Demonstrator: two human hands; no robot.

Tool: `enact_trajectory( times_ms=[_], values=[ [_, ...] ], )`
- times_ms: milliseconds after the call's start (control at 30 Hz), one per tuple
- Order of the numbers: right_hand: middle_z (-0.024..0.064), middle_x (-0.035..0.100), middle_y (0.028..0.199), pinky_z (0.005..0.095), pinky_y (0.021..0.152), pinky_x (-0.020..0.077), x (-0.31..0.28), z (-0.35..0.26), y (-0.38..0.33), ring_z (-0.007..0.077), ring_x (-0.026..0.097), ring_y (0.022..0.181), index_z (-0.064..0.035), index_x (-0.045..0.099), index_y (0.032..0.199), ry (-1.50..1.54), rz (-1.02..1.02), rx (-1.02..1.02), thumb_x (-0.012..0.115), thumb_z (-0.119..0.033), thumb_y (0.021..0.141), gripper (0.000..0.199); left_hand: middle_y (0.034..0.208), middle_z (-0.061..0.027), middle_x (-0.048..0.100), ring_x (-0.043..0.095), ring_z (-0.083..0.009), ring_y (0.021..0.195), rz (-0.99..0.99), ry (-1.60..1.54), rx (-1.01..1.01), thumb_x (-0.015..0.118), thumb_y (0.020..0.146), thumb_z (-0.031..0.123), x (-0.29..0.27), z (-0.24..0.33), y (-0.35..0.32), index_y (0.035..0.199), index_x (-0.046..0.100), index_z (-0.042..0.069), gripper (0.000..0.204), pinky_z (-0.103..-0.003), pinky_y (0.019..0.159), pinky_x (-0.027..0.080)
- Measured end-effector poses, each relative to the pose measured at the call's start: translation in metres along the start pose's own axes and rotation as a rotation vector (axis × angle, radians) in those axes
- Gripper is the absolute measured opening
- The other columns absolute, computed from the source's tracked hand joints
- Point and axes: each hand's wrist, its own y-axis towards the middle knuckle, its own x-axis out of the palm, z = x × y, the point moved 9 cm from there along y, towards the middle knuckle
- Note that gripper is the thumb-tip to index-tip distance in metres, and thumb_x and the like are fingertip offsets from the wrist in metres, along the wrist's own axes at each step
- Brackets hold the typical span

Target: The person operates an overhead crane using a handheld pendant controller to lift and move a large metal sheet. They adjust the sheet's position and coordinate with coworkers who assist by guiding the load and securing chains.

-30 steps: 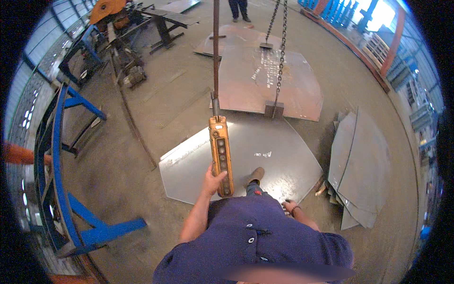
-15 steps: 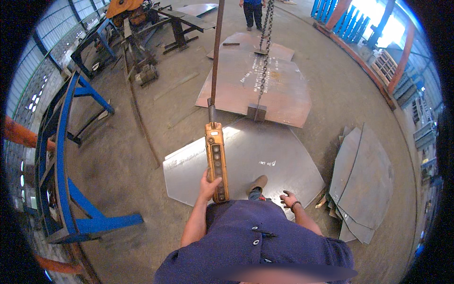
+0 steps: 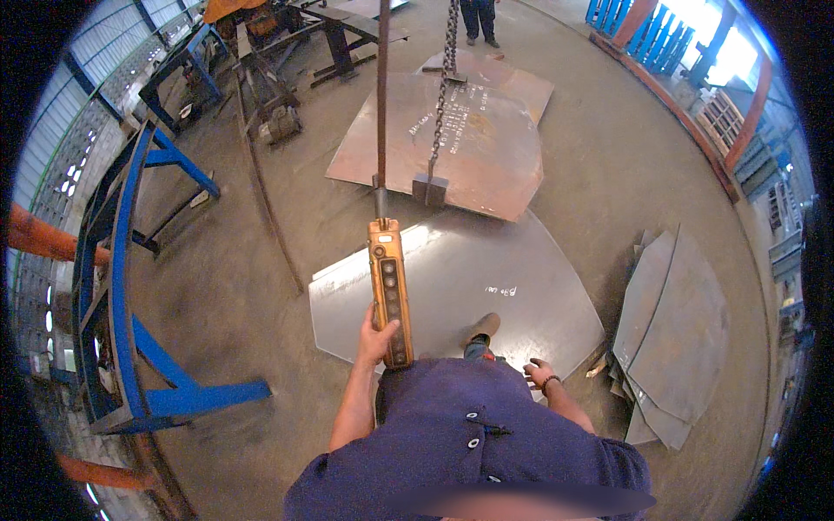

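My left hand (image 3: 373, 339) is closed round the lower part of a yellow crane pendant control (image 3: 377, 260), its thumb lying by the column of dark buttons. Beside my waist, my right hand (image 3: 539, 375) holds nothing, and its fingers are apart. Ahead, a chain (image 3: 443, 104) runs down to a dark lifting clamp (image 3: 430, 189) on the near edge of a reddish-grey steel plate (image 3: 504, 165) with white chalk marks. How high that plate hangs is unclear. Nearer lies a shiny grey steel plate (image 3: 434, 286), with my boot (image 3: 486, 326) over it.
Several cut plates (image 3: 673, 330) are stacked on the floor at my right. A blue steel frame (image 3: 130, 304) stands at the left, with a long thin bar (image 3: 261, 191) on the floor beyond it. Another person (image 3: 479, 19) stands past the chained plate.
The chained plate and its chain have shifted left and turned somewhat relative to the shiny plate. My view has tilted slightly. My left hand keeps its grip; my right hand has lowered a little.
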Motion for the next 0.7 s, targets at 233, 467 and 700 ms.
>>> enact_trajectory(
  times_ms=[233,467,700],
  values=[
    [0.0132,0.063,0.121,0.0469,0.079,0.0526,-0.055,0.012,0.043,0.0251,0.064,0.099,-0.0126,0.038,0.147,-0.011,-0.015,-0.018,0.064,-0.024,0.085,0.068,0.119,-0.0156,0.06,0.063,-0.0226,0.102,0.107,-0.048,-0.027,0.07,0.084,0.005,0.045,-0.052,0.007,0.147,0.027,0.0,0.077,-0.037,0.086,0.055],
    [0.0138,0.064,0.12,0.0453,0.076,0.0536,-0.081,-0.006,0.051,0.0274,0.065,0.101,-0.0127,0.038,0.146,-0.007,-0.017,-0.053,0.065,-0.025,0.085,0.068,0.116,-0.0148,0.061,0.064,-0.0218,0.098,0.095,-0.08,0.027,0.071,0.083,0.006,0.07,-0.034,0.001,0.147,0.029,0.001,0.076,-0.036,0.083,0.056],
    [0.0124,0.063,0.123,0.0468,0.078,0.0531,-0.083,-0.016,0.037,0.0286,0.064,0.103,-0.0132,0.039,0.146,-0.029,-0.025,-0.068,0.063,-0.026,0.087,0.065,0.117,-0.0138,0.061,0.064,-0.0194,0.098,0.076,-0.081,0.066,0.07,0.084,0.004,0.077,-0.002,-0.005,0.146,0.031,0.0,0.073,-0.034,0.082,0.055]
  ],
)
